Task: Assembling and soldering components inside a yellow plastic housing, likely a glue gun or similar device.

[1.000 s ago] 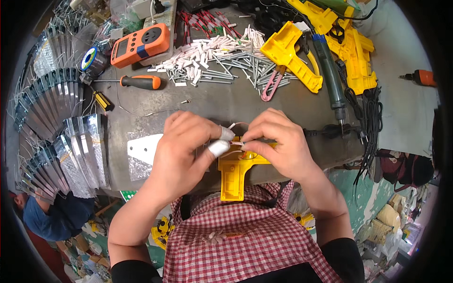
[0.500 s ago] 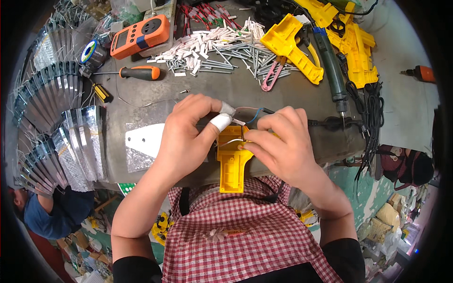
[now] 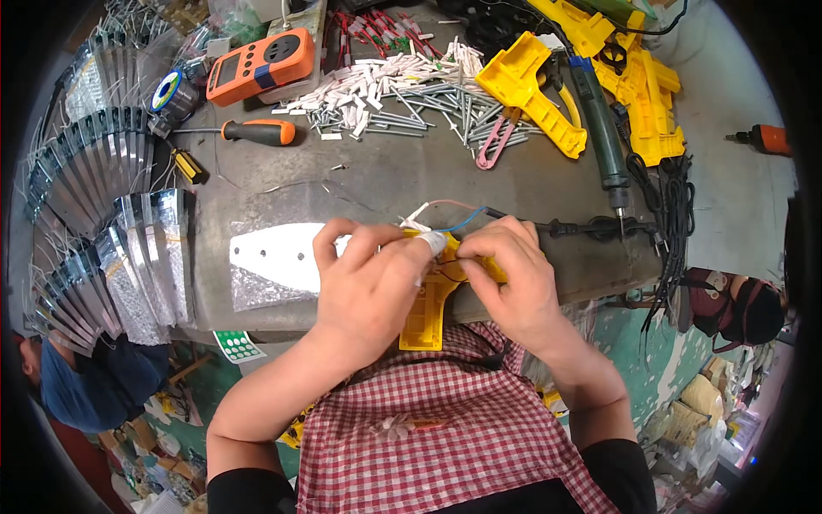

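Observation:
A yellow plastic casing half (image 3: 419, 330), shaped like a handle with a wider head, rests at the table's front edge. My left hand (image 3: 368, 287), its index fingertip wrapped in white, bends over the casing's head with fingers closed; what they hold is hidden. Beside it my right hand (image 3: 518, 278) pinches a thin dark wire at the casing's right side. Just beyond the fingers, a blue wire (image 3: 462, 222) and a pinkish wire come from a black cord (image 3: 561, 229). A small white sleeve (image 3: 415, 213) sits at the pinkish wire's end.
Left of my hands, a white pointed plate (image 3: 278, 254) lies on bubble wrap. Farther back are an orange-handled screwdriver (image 3: 261, 131), an orange meter (image 3: 261, 67), heaped white sleeves and metal rods (image 3: 385, 90), another yellow casing half (image 3: 535, 94) and a green electric screwdriver (image 3: 599, 128).
My left hand has come down and right over the casing, letting go of the white sleeve, which now lies beyond it. My right hand has shifted slightly down and still pinches beside the casing.

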The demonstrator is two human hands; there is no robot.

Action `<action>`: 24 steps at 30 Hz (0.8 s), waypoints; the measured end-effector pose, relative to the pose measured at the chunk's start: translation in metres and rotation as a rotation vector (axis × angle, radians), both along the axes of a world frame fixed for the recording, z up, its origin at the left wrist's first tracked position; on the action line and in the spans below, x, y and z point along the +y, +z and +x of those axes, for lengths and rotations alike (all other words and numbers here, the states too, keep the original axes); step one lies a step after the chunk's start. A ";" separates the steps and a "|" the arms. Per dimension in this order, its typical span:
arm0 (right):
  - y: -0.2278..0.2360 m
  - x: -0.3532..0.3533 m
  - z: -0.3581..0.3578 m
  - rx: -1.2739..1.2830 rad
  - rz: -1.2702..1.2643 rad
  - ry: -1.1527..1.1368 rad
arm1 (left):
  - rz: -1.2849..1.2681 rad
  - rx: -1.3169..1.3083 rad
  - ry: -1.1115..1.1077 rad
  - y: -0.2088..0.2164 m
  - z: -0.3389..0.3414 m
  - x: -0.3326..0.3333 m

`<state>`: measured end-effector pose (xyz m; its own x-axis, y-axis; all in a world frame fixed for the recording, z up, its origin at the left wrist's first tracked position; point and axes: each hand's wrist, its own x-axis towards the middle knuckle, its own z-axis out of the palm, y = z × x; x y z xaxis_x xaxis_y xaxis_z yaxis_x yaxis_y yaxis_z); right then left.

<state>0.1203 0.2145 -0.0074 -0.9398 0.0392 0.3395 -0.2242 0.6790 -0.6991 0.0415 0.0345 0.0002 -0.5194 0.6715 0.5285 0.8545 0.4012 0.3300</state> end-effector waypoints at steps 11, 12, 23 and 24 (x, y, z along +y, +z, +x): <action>0.005 -0.018 -0.019 0.271 0.142 0.048 | 0.237 -0.962 -0.058 -0.002 -0.011 -0.018; 0.003 -0.017 -0.022 0.264 0.112 0.054 | 0.244 -0.940 -0.061 -0.001 -0.012 -0.016; 0.005 -0.018 -0.015 0.086 -0.079 0.124 | 0.220 -0.275 -0.088 0.003 0.008 -0.024; 0.003 -0.019 -0.016 0.090 -0.081 0.122 | 0.218 -0.273 -0.089 0.000 0.011 -0.026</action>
